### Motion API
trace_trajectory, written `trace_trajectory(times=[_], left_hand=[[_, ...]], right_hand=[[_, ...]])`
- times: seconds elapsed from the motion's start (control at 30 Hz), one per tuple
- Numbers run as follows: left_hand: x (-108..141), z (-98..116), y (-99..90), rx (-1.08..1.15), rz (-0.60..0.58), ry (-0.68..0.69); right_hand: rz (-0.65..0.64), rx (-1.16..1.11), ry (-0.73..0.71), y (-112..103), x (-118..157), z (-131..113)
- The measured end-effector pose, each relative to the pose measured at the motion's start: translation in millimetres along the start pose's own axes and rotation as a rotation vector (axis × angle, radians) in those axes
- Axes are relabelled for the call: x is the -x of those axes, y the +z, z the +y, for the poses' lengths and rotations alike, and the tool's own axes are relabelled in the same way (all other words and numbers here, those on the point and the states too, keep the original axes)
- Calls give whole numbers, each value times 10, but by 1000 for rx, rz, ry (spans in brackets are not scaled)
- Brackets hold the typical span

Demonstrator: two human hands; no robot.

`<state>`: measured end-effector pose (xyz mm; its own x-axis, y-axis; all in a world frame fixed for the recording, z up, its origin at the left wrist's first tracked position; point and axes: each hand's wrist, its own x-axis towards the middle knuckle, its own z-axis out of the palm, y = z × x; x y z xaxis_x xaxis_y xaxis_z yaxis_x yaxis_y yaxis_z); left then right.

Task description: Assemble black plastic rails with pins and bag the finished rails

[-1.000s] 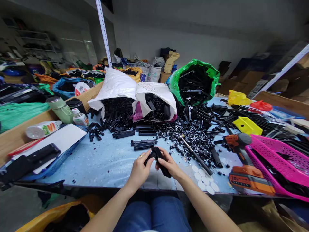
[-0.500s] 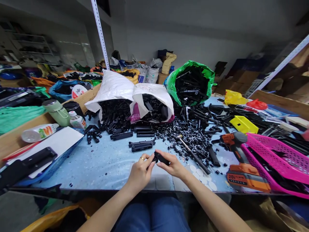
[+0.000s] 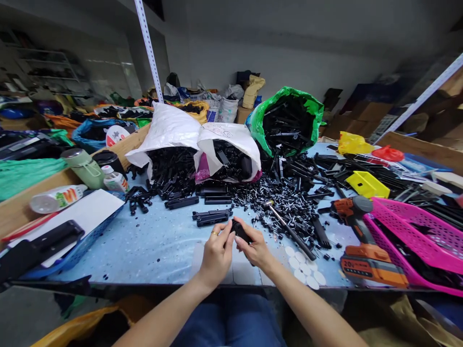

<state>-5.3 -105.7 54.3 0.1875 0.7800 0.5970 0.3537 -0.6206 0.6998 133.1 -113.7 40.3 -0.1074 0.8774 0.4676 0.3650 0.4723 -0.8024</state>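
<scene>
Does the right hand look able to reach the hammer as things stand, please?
Probably yes: the hammer lies near the right hand, its handle uncovered, though that hand would likely have to release the black part first.

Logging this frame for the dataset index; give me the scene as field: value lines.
left hand: fingertips on black part
right hand: gripping the same part
in front of hands: paired black pieces
right side: hammer, white discs, power drill, pink basket
behind: two white sacks, green bag, all holding black parts
</scene>
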Motion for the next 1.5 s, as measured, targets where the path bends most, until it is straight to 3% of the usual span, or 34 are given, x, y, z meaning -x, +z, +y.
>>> trace_trajectory(times=[0.1, 0.2, 0.43, 0.53, 0.63, 0.7, 0.77, 0.83, 0.9, 1.0, 1.07, 1.13, 1.23, 1.33, 1.5], left_hand=[[-9, 57, 80, 30, 162, 10], [-32, 56, 70, 52, 205, 36], [-183, -86, -116, 107, 31, 197], [-223, -142, -113, 103, 30, 199], [-142, -224, -15, 63, 43, 82], [-1, -313, 62, 14, 20, -120], [176, -429, 102, -114, -29, -299], [324, -546, 86, -308, -125, -305], [381, -633, 30, -475, -285, -161], [263, -652, -37, -551, -619, 93], [108, -597, -29, -543, -821, 228], [-35, -520, 11, -544, -951, 302], [-130, -446, 75, -604, -1042, 302], [-65, -483, 102, -690, -1064, 248], [180, -647, 110, -786, -967, 158]], right_hand=[[100, -61, 42, 139, 1, -111], [156, -8, 18, 219, 20, -168], [181, -25, 16, 302, 68, -30], [193, -45, 27, 371, 61, 15], [142, -53, 65, 408, 24, 82], [-11, 56, 89, 331, -47, 187], [-152, 293, 130, 111, -171, 357], [-154, 580, 250, -256, -333, 575], [-21, 812, 480, -723, -500, 809], [164, 933, 676, -1427, -687, 1120], [267, 969, 790, -1803, -754, 1285], [373, 978, 914, -2079, -794, 1429], [558, 928, 1127, -2339, -845, 1635], [739, 831, 1293, -2481, -879, 1824], [916, 627, 1366, -2641, -871, 2010]])
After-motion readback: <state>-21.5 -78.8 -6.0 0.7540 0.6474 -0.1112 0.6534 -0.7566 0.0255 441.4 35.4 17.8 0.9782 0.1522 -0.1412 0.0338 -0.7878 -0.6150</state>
